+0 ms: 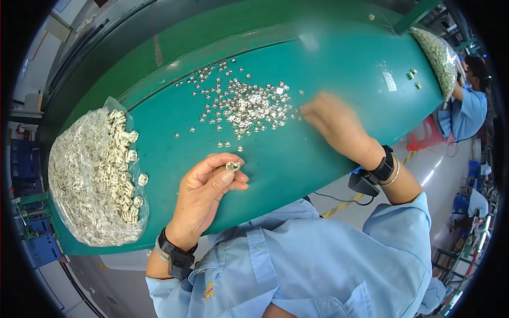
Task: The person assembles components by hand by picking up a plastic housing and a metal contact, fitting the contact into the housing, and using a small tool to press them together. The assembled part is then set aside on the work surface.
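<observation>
Between the thumb and fingers of my left hand (209, 183) is a small cream plastic part (232, 167), held just above the near side of the green table (275, 164). My right hand (335, 121) is at the right edge of a spread of small shiny metal pieces (249, 103). Motion smears its fingers, so whether they hold a piece cannot be made out. To the left lies a clear plastic bag (85, 175), its mouth spilling many cream plastic parts (121, 164) toward the metal pieces.
A second full bag (436, 61) of pale parts stands at the table's far right end. Near it are a white label (389, 81) and a few loose parts (411, 75). Beyond sits another person in a blue shirt (469, 111), with a red container (426, 133) by the table's edge.
</observation>
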Tool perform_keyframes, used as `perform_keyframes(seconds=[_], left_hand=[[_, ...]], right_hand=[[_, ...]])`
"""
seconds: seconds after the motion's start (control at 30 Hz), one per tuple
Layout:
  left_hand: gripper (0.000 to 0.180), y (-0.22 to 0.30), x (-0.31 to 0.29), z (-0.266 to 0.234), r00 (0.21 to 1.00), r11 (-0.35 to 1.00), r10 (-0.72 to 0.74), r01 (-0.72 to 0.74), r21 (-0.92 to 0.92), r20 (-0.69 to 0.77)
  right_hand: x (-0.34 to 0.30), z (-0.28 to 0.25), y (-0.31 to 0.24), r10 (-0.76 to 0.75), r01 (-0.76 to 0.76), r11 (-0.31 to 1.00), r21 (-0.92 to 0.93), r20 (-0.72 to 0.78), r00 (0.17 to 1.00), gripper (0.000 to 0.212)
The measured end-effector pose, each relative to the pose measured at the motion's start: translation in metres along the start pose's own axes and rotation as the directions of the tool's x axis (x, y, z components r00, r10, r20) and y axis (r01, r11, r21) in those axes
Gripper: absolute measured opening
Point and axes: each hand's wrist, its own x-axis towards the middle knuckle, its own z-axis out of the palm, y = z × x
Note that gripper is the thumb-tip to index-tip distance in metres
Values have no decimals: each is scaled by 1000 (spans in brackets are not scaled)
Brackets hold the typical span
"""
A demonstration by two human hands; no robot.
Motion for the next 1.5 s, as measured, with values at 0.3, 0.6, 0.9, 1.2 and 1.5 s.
perform_keyframes(seconds=[0.3,0.6,0.9,1.2,1.5], left_hand=[[25,-4,-9,8,992,996,64,-71,-61,-108],[27,-26,-18,8,964,955,243,-218,201,-108],[26,-34,-17,14,975,973,172,-146,181,-143],[24,-37,-16,10,978,974,181,-163,154,-108],[25,-40,-14,15,962,956,245,-219,197,-120]], right_hand=[[-8,0,9,86,-86,996,13,-19,996,16],[0,0,1,-27,35,992,-122,62,998,11],[-3,3,0,54,-39,991,-130,117,992,12],[-32,11,-19,13,-8,961,-275,14,1000,28],[-32,11,-18,32,-37,946,-323,-20,999,37]])
